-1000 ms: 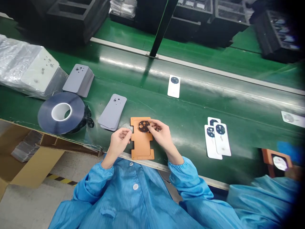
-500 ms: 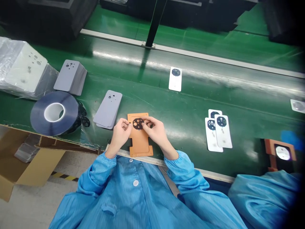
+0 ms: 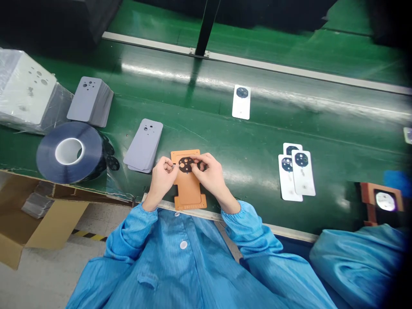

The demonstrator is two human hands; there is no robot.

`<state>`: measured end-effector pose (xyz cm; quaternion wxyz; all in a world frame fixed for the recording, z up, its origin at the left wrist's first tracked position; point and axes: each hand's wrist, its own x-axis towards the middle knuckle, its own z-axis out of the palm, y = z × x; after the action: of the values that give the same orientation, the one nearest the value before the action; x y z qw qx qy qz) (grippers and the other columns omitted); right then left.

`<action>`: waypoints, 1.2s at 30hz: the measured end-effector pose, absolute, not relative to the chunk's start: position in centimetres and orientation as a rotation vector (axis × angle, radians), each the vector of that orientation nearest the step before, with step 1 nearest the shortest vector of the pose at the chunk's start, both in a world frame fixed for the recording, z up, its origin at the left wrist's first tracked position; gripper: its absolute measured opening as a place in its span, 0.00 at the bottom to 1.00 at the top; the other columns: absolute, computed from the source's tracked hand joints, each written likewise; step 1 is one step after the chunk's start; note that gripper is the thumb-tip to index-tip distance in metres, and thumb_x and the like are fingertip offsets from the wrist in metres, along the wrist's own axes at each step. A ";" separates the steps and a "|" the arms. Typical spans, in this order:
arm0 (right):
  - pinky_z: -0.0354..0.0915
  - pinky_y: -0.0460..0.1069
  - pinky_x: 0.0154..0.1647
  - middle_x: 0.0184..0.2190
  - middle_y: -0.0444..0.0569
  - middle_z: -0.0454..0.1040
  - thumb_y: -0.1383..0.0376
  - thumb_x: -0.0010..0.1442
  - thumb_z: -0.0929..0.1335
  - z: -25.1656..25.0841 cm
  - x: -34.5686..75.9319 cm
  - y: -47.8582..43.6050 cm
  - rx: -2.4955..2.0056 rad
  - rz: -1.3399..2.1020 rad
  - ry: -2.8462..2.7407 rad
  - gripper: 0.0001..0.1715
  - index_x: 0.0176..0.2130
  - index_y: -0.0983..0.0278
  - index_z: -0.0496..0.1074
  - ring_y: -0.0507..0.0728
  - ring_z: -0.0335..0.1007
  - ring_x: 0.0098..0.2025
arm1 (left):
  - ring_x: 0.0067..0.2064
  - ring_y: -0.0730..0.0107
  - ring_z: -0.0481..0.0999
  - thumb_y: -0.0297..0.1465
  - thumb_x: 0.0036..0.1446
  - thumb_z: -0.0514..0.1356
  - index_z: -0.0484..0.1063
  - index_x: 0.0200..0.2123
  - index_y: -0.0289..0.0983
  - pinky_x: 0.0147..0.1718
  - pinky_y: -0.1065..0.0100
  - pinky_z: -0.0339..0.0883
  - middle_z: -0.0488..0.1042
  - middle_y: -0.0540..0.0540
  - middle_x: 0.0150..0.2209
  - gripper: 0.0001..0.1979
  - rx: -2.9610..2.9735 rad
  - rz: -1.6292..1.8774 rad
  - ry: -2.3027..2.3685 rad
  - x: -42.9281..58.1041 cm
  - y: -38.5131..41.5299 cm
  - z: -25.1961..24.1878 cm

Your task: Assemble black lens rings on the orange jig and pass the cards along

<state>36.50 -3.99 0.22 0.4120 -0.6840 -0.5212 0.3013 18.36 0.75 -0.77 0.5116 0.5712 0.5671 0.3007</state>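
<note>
An orange fixture plate [image 3: 189,189] with notched sides lies at the bench edge in front of me. Over its upper part is a round-cornered black piece with several holes [image 3: 185,165]. My right hand [image 3: 209,174] pinches the right edge of this black piece between thumb and finger. On the other side, my left hand [image 3: 165,177] is closed in a pinch, with a tiny dark bit at its fingertips that is too small to name. Left of my hands lies a short stack of grey phone-shaped sheets [image 3: 143,146] with holes at the top.
A roll of dark film [image 3: 46,150] and a taller grey stack [image 3: 82,101] stand left, beside plastic-wrapped white sheets [image 3: 27,92]. White cards with black pieces [image 3: 304,178] overlap at right; a single one [image 3: 241,105] lies farther back. A co-worker's blue sleeve [image 3: 354,257] is at lower right.
The view has shifted slightly. My hands keep nearly the same pose over the fixture, the right still pinching the black piece.
</note>
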 end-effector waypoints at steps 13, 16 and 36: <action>0.66 0.53 0.40 0.35 0.47 0.69 0.62 0.59 0.73 -0.5 37.3 -3.8 -1.764 0.778 -1.266 0.15 0.47 0.58 0.84 0.57 0.68 0.36 | 0.22 0.76 0.61 0.34 0.55 0.66 0.61 0.31 0.42 0.27 0.72 0.56 0.63 0.59 0.20 0.13 1.395 0.707 1.397 18.5 0.8 -0.8; 0.63 0.52 0.36 0.32 0.44 0.67 0.59 0.56 0.76 -0.9 38.0 -3.5 -1.762 0.875 -1.172 0.18 0.46 0.60 0.84 0.54 0.63 0.32 | 0.22 0.75 0.62 0.35 0.55 0.66 0.62 0.31 0.42 0.27 0.72 0.56 0.63 0.59 0.20 0.13 1.405 0.709 1.409 18.6 0.8 -0.7; 0.58 0.49 0.28 0.26 0.40 0.68 0.60 0.51 0.76 -0.3 40.0 -3.1 -1.629 1.123 -0.976 0.26 0.49 0.67 0.81 0.49 0.58 0.25 | 0.22 0.75 0.61 0.34 0.53 0.67 0.63 0.31 0.42 0.28 0.72 0.57 0.64 0.59 0.20 0.13 1.427 0.700 1.445 18.8 0.8 -0.9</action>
<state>40.00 -3.14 -0.32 0.4507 -0.6592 -0.3948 0.4544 18.81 0.78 -0.90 0.4765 0.5841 0.5914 0.2864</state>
